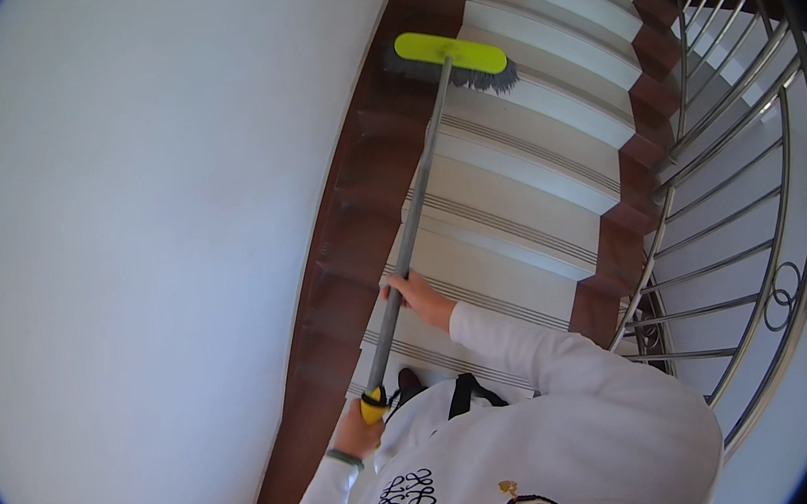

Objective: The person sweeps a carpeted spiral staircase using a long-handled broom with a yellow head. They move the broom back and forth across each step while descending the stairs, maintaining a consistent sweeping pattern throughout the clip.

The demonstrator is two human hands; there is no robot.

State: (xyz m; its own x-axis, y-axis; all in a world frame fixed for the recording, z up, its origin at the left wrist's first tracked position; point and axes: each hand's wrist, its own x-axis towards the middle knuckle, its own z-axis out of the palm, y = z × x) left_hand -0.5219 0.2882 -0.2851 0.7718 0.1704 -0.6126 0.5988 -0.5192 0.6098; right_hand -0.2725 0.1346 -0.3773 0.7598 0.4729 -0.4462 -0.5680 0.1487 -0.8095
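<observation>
A long-handled brush slants up the picture, its lime-green head [451, 52] fringed with grey bristles. The head lies across the dark red side band and the pale part of a stair, near the wall. Round the yellow grip at the near end of the pole, my left hand [357, 431] is closed. My right hand [417, 299] holds the grey pole [417, 205] farther along, its fingers wrapped about the shaft. Beneath the pole run the curved stairs [507, 171], cream with dark grooved lines near their edges.
A plain white wall [141, 208] borders the stairs on the left, above a dark red stepped band [360, 204]. On the right curves a stainless steel railing [773, 244] with bars and ring ornaments. My dark shoe [409, 380] shows on a step below me.
</observation>
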